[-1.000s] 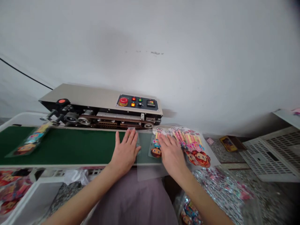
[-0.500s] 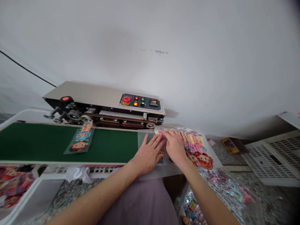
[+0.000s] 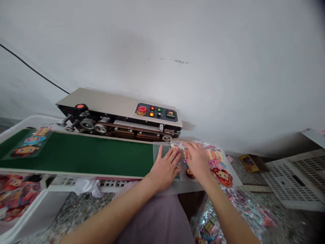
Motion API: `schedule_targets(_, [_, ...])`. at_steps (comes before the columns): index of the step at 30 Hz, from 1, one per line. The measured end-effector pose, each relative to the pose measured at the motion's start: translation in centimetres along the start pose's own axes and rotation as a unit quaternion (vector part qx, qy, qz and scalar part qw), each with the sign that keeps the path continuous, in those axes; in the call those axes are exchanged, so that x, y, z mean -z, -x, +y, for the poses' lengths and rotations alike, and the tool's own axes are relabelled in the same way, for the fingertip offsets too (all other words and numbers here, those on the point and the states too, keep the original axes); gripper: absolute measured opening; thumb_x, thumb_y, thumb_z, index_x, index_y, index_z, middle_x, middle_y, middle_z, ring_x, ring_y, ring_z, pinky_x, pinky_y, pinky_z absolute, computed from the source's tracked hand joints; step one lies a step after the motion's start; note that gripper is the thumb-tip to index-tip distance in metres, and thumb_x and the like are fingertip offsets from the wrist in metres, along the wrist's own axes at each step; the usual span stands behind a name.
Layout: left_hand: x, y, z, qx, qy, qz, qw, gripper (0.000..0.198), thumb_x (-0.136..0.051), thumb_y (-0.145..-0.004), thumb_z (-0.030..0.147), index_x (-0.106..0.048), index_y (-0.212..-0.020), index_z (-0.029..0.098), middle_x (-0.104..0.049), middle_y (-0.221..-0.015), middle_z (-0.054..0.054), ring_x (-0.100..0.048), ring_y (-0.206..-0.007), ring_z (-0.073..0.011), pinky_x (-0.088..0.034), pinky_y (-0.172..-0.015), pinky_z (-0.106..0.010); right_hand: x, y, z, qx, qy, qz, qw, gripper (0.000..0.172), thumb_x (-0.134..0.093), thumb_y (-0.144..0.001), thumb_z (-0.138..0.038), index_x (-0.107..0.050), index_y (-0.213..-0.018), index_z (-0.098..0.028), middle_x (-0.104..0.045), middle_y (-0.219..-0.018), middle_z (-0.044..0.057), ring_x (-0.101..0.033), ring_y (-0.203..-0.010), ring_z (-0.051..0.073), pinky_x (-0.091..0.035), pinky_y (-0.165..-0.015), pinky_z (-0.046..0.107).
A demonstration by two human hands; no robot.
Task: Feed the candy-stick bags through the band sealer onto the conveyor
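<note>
My left hand point(image 3: 165, 169) lies flat with fingers spread on a clear printed plastic bag point(image 3: 178, 167) at the right end of the green conveyor belt point(image 3: 101, 156). My right hand point(image 3: 196, 159) rests on printed bags with a red-haired cartoon face point(image 3: 223, 176), its fingers extended over their upper part and holding nothing visible. These bags lie in an overlapping row on a clear sheet. Behind the belt stands a band sealing machine point(image 3: 122, 115) with lit buttons. A single printed bag point(image 3: 31, 140) lies near the belt's left end.
A white bin point(image 3: 33, 210) below left holds several printed bags. A large clear bag of shiny packets point(image 3: 243, 206) sits below right. White slatted crates point(image 3: 294, 176) and a small box point(image 3: 250, 163) stand further right. The wall rises behind the machine.
The single bag has travelled left along the belt. My right hand has shifted slightly right, away from my left hand, uncovering a printed bag between them. The view has shifted slightly.
</note>
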State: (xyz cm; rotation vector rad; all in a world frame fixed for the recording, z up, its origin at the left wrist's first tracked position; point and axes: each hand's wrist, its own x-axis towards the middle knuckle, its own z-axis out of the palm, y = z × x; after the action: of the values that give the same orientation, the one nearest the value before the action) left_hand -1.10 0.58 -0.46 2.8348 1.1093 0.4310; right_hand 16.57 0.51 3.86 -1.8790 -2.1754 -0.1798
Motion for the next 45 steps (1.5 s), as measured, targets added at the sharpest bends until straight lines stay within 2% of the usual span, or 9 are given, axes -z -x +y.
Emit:
schedule_targets(6, [0.0,0.2,-0.3,0.026,-0.012,0.016,0.999,0.056,-0.027,-0.106,0.047,-0.04,-0.153,0.02,-0.032,-0.163,-0.01,-0.029,-0.15,-0.0289,-0.011,-0.121,-0.068,-1.9,6.4,-0.2,-0.012,0.106,0.017,0.994,0.049,-0.04,-0.098,-0.017,-0.05,-0.146,-0.013,-0.054,-0.148,0.013,-0.042,-0.138,0.032,-0.033,-0.112,0.051])
schedule_targets(10, [0.4,1.0,-1.0,0.053,-0.02,0.005,0.998,0.055,-0.028,-0.106,0.045,-0.042,-0.152,0.019,-0.032,-0.163,-0.011,-0.032,-0.149,-0.0309,-0.011,-0.12,-0.071,-2.7,5.6,-2.8,-0.046,0.08,0.002,0.996,0.049,-0.043,-0.099,-0.021,-0.049,-0.147,-0.015,-0.055,-0.147,0.013,-0.043,-0.138,0.033,-0.031,-0.113,0.056])
schedule_targets(14, [1.4,1.4,-1.3,0.114,-0.043,-0.001,0.992,0.053,-0.034,-0.104,0.043,-0.049,-0.147,0.015,-0.039,-0.16,-0.015,-0.036,-0.146,-0.0364,-0.013,-0.119,-0.071,-0.8,3.8,-4.4,-0.045,0.043,-0.008,0.998,0.048,-0.048,-0.098,-0.024,-0.05,-0.146,-0.016,-0.056,-0.146,0.015,-0.044,-0.136,0.034,-0.03,-0.114,0.058])
schedule_targets(20, [0.7,-0.9,1.1,0.044,-0.018,0.019,0.999,0.052,-0.033,-0.105,0.044,-0.048,-0.148,0.019,-0.037,-0.161,-0.012,-0.03,-0.15,-0.0315,-0.011,-0.121,-0.067,2.8,5.0,2.0,-0.112,0.126,0.037,0.985,0.044,-0.041,-0.102,-0.033,-0.056,-0.141,-0.021,-0.053,-0.15,0.013,-0.038,-0.142,0.035,-0.024,-0.115,0.061])
schedule_targets(25, [-0.6,-1.6,1.1,-0.002,-0.009,0.001,1.0,0.055,-0.031,-0.105,0.048,-0.045,-0.15,0.021,-0.033,-0.163,-0.012,-0.026,-0.152,-0.0297,-0.017,-0.119,-0.068,1.1,5.8,6.6,-0.204,0.151,-0.007,0.967,0.052,-0.035,-0.103,-0.04,-0.048,-0.148,-0.016,-0.048,-0.153,0.017,-0.041,-0.141,0.035,-0.035,-0.11,0.055])
schedule_targets(30, [-0.4,0.1,-1.0,-0.005,-0.027,0.002,1.0,0.054,-0.026,-0.106,0.047,-0.042,-0.152,0.022,-0.03,-0.164,-0.011,-0.023,-0.153,-0.0292,-0.014,-0.118,-0.07,-1.9,4.1,2.3,-0.147,0.125,0.034,0.981,0.055,-0.039,-0.102,-0.043,-0.046,-0.148,-0.014,-0.043,-0.155,0.02,-0.033,-0.146,0.037,-0.022,-0.115,0.061])
schedule_targets(36, [0.8,2.1,-3.2,0.051,-0.053,-0.005,0.997,0.055,-0.03,-0.105,0.048,-0.045,-0.15,0.021,-0.036,-0.161,-0.012,-0.031,-0.149,-0.0326,-0.015,-0.119,-0.068,-3.3,1.8,-4.7,-0.132,0.035,0.014,0.991,0.063,-0.046,-0.1,-0.047,-0.046,-0.148,-0.007,-0.041,-0.155,0.025,-0.033,-0.144,0.04,-0.024,-0.114,0.061])
schedule_targets(41, [2.8,1.9,-2.9,0.102,-0.053,-0.004,0.993,0.051,-0.032,-0.105,0.04,-0.053,-0.144,0.015,-0.044,-0.156,-0.015,-0.036,-0.146,-0.0364,-0.015,-0.119,-0.068,-0.8,1.4,-3.0,-0.093,-0.016,0.018,0.995,0.043,-0.037,-0.103,-0.03,-0.061,-0.136,-0.018,-0.06,-0.14,0.014,-0.045,-0.131,0.033,-0.033,-0.108,0.051])
schedule_targets(45, [2.5,0.6,0.7,0.02,-0.008,-0.003,1.0,0.054,-0.026,-0.106,0.043,-0.047,-0.148,0.016,-0.042,-0.158,-0.013,-0.034,-0.149,-0.0307,-0.016,-0.121,-0.065,0.0,-1.2,-0.2,-0.056,-0.085,-0.024,0.995,0.042,-0.039,-0.095,-0.01,-0.071,-0.119,-0.022,-0.069,-0.11,0.007,-0.054,-0.106,0.023,-0.041,-0.096,0.035])
